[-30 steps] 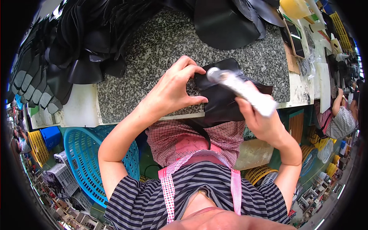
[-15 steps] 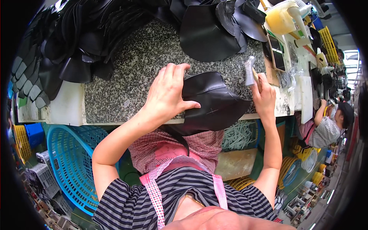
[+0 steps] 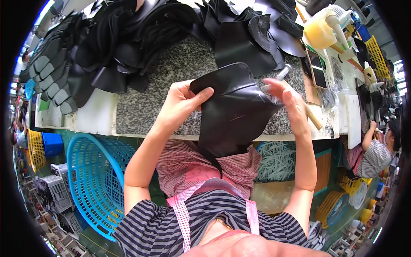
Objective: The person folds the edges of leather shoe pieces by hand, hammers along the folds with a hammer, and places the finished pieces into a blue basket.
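Note:
A black leather-like piece (image 3: 235, 113) with a seam across it and a small pale cross mark is raised at the table's front edge. Its lower part hangs over that edge. My left hand (image 3: 180, 103) pinches its upper left side, thumb on top and fingers underneath. Beside its right side is my right hand (image 3: 292, 103), open, with fingers stretched toward the piece; whether they touch it I cannot tell. A hammer (image 3: 314, 118) with a metal head and a wooden handle lies on the speckled stone slab (image 3: 143, 109), partly hidden by that hand.
Piles of black pieces (image 3: 115, 47) cover the back left, with more (image 3: 239, 47) at the back middle. At the right are a phone (image 3: 317, 70) and a yellowish container (image 3: 319, 34). A blue basket (image 3: 96, 184) stands below left; a co-worker (image 3: 376, 150) sits far right.
My left hand has taken hold of the black piece and lifted and turned it. My right hand has let go of the hammer and moved toward the piece.

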A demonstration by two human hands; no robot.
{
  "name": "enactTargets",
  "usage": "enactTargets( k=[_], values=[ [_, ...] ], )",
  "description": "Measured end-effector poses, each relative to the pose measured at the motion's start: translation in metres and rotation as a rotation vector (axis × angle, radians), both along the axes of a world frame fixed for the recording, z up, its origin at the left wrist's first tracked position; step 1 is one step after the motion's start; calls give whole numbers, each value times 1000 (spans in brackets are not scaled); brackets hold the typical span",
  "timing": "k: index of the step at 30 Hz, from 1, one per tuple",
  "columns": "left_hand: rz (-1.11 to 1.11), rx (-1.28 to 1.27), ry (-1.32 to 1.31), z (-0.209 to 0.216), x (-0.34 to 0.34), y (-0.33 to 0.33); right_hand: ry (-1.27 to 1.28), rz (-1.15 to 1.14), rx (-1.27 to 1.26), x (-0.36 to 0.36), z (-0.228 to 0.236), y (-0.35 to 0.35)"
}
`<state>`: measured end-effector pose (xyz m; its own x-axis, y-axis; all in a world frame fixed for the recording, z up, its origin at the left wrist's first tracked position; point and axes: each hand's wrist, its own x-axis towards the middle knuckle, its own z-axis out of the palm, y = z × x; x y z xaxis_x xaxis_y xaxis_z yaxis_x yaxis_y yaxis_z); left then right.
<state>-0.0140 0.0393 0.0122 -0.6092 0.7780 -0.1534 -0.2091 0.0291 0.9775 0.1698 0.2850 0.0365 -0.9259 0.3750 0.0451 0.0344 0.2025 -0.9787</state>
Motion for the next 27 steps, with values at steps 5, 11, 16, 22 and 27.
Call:
enactTargets(
  k=[5, 11, 16, 22, 27],
  values=[
    [96, 172, -116, 11, -9, -22, -130, 305, -516, -44, -3, -51],
    [167, 133, -330, 6, -18, -41, 62, 262, -615, -79, -50, -73],
    [66, 315, -348, -8, -39, -62, 63, 238, -495, -88, -50, -79],
    [123, 333, -299, -7, -29, -52, 18, 167, -447, -91, -58, -79],
    [158, 314, -329, -34, -40, -50, 30, 156, -504, -91, -60, -77]
  ],
)
